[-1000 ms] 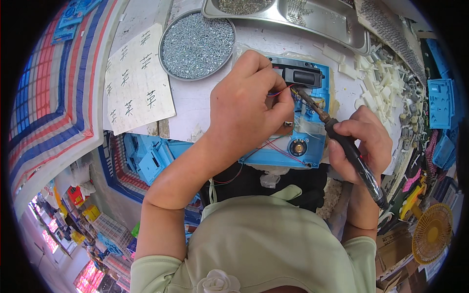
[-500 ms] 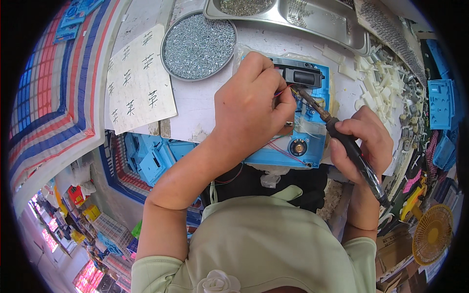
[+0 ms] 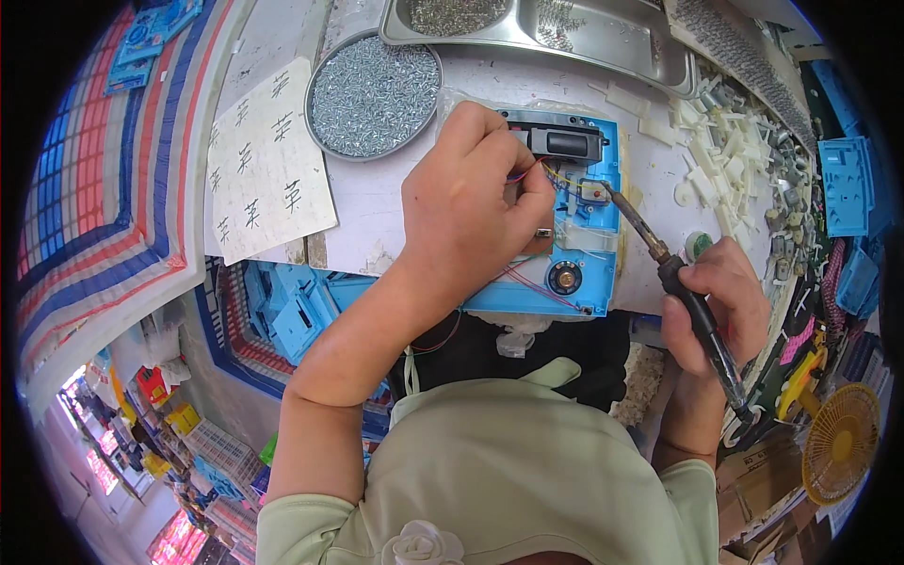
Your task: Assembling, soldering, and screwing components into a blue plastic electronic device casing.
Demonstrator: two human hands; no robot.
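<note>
A blue plastic housing [image 3: 527, 299] lies on the white tabletop, with a black module [image 3: 568, 144], thin wires and a round speaker [image 3: 565, 278] in it. My left hand [image 3: 476, 193] is over its left side, thumb and fingertips pinched together on thin wires [image 3: 527, 175]. My right hand [image 3: 720, 306] is wrapped round the black handle of a soldering iron [image 3: 692, 301]. Its metal tip points up-left to the small white-and-blue part [image 3: 593, 192] in the housing; whether it touches cannot be made out. My left palm hides part of the housing.
A round dish of small screws [image 3: 375, 94] stands at the back left, beside a handwritten sheet [image 3: 273, 169]. Behind the housing is a steel tray [image 3: 621, 58] of small metal parts. White plastic pieces [image 3: 711, 169] lie heaped at right, and a yellow fan [image 3: 841, 443] stands at lower right.
The soldering iron has moved right, its tip away from my left fingertips and over to the small white-and-blue part. My left hand keeps its pinch. The view has shifted slightly.
</note>
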